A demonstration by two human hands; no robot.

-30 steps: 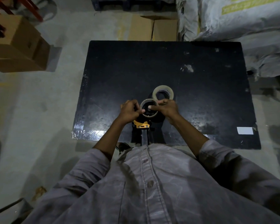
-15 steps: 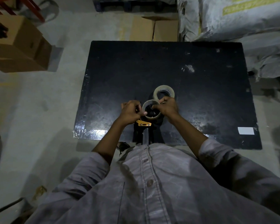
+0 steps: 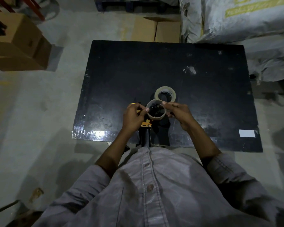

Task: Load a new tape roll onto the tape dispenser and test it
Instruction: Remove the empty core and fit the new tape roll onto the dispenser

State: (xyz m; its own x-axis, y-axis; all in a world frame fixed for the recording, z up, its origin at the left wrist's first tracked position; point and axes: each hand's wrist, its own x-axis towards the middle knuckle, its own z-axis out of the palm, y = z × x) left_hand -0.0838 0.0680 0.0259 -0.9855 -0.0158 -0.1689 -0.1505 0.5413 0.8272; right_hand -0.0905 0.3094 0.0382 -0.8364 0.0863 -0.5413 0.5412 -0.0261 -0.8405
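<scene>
I have both hands on a thin ring (image 3: pixel 155 117) over the tape dispenser (image 3: pixel 146 126), at the near middle of the bench (image 3: pixel 203 63). It looks like a spent cardboard core, though the dim view leaves me unsure. My left hand (image 3: pixel 132 117) pinches its left wall, my right hand (image 3: pixel 179 114) the right. It is light and easily crushed, so I grip the rim gently. The new tape roll (image 3: pixel 165 94) lies flat just beyond, with open bench all around.

Warehouse: cardboard boxes (image 3: pixel 15 45), bulk sacks (image 3: pixel 236 17), concrete floor (image 3: pixel 39 120).
</scene>
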